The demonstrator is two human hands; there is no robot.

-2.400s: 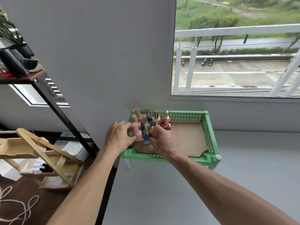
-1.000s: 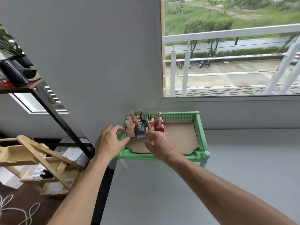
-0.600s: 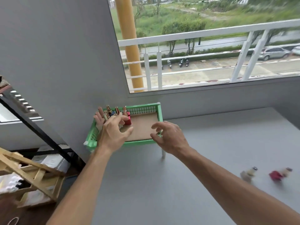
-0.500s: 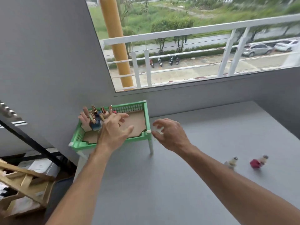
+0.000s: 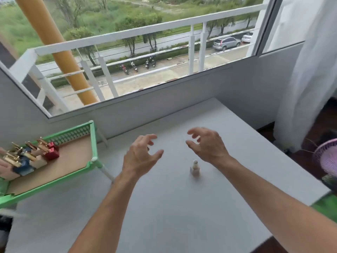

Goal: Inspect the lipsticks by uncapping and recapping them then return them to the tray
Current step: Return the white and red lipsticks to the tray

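Note:
A green plastic tray (image 5: 94, 141) on short white legs stands at the left of the grey table (image 5: 164, 207). Several lipsticks (image 5: 31, 157) with gold tops and red, blue, pink and cream bases stand in its far left corner. One cream lipstick (image 5: 195, 168) stands alone on the table, blurred. My left hand (image 5: 141, 155) hovers to its left with fingers spread and loosely curved, holding nothing. My right hand (image 5: 206, 145) hovers just above and behind that lipstick, fingers curved and empty.
A grey wall and a wide window (image 5: 136, 52) run behind the table. A white curtain (image 5: 310, 70) hangs at the right. A purple fan (image 5: 328, 159) sits past the table's right edge.
Both hands left the tray and swung right over the table. The view turned right, so the tray now sits at the left. The red lipstick seen on the table earlier is hidden.

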